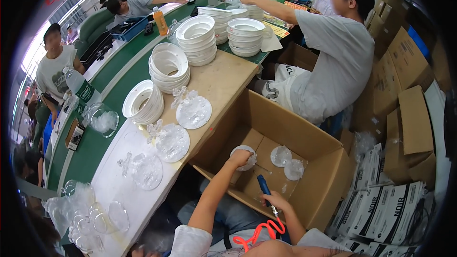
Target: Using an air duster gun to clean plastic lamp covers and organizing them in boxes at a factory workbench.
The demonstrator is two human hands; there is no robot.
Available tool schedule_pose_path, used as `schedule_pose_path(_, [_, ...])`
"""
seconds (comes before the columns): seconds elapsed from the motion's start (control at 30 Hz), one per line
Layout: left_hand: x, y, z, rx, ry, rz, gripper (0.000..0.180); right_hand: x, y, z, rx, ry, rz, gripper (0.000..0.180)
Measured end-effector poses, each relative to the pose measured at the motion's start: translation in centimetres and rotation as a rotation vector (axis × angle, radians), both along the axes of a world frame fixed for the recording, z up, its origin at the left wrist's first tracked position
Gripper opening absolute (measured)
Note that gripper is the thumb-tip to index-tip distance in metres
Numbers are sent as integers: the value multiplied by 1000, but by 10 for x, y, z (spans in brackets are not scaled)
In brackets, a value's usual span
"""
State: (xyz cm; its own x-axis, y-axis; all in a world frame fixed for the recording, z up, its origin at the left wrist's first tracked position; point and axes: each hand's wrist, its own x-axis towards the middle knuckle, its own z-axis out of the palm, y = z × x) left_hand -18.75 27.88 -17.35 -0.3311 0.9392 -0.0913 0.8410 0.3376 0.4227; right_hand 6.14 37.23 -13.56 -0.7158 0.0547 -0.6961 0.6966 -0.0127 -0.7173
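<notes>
Down inside an open cardboard box (328, 162), my left hand (241, 156) is closed on the top of a whitish round plastic piece (250, 163). My right hand (279, 201) grips a slim blue air tool (263, 184) over the near side of the box. A coiled orange-red hose (261, 232) runs from the tool's metal fitting toward my body. To the right of my left hand, a clear round plastic piece (281, 156) and a similar one (294, 169) lie on the box floor. The left fingertips are partly hidden.
Left of the box, a worktable (223, 74) carries stacks of white rings (196, 38) and several clear discs (193, 112). Clear plastic parts (95, 219) crowd its near end. A co-worker (333, 52) sits beyond the box. Cartons (404, 66) and printed packages (385, 214) stand at right.
</notes>
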Motion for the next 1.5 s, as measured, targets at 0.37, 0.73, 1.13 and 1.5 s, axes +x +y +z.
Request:
schedule_pose_path(0.37, [-14, 7, 105, 273, 50, 387, 23, 0, 4, 6, 30, 23, -67, 24])
schedule_pose_path(0.73, [-166, -3, 253, 601, 440, 733, 19, 8, -1, -9, 12, 25, -114, 29])
schedule_pose_path(1.13, [-235, -8, 221, 638, 493, 826, 48, 0, 2, 20, 193, -36, -18, 31])
schedule_pose_path(1.5, [-14, 166, 67, 186, 381, 13, 38, 32, 59, 72, 418, -195, 220, 41])
